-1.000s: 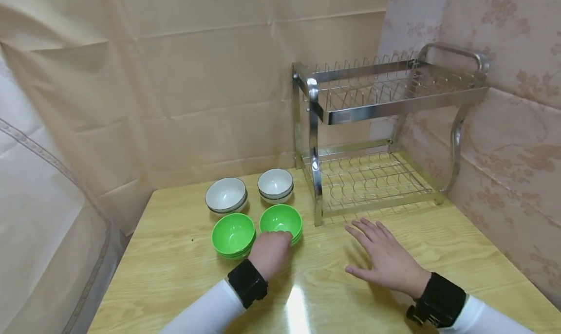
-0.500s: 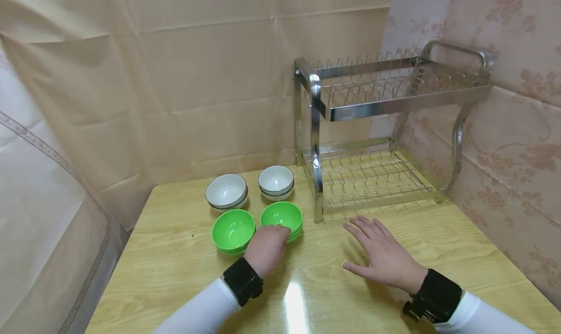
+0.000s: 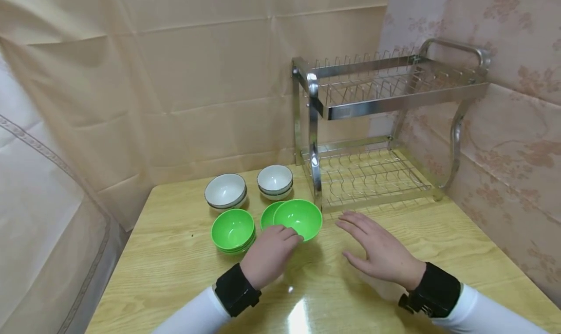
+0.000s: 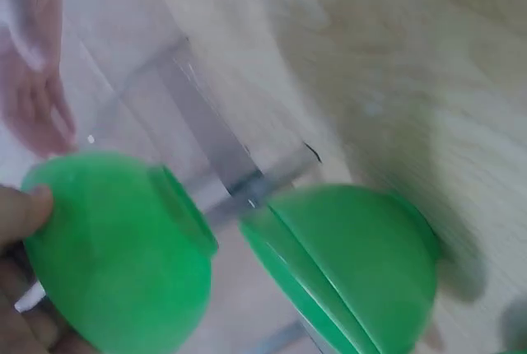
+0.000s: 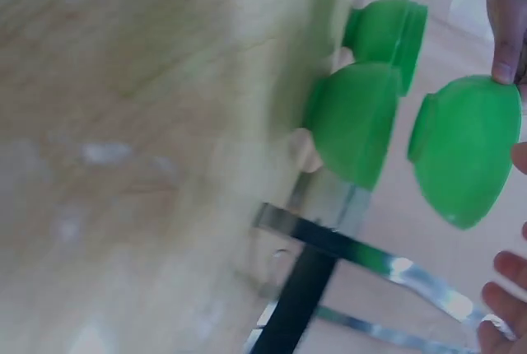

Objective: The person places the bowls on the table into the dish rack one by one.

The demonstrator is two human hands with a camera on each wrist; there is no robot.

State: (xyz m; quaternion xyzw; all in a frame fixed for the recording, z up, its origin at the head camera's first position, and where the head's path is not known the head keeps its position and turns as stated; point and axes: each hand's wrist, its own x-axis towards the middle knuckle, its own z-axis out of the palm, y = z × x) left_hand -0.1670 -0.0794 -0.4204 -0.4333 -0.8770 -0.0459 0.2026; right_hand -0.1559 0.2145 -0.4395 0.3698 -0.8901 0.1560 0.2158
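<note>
My left hand (image 3: 271, 253) pinches the rim of a green bowl (image 3: 302, 217), thumb outside it in the left wrist view. That bowl is raised and apart from the green stack (image 4: 354, 263) it overlaps in the head view. Another stack of green bowls (image 3: 232, 231) sits just to the left. My right hand (image 3: 379, 251) is over the table to the right of the held bowl, fingers spread and holding nothing. In the right wrist view the held bowl hangs tilted near the right fingertips (image 5: 498, 300).
Behind the green bowls stand two stacks of white bowls with dark rims, a left one (image 3: 225, 190) and a right one (image 3: 274, 179). A two-tier metal dish rack (image 3: 359, 111) stands at the back right of the wooden table (image 3: 166, 275). Cloth hangs behind.
The left hand has lifted the top green bowl off the right green stack and moved it slightly right. The right hand has shifted a little left and stays spread.
</note>
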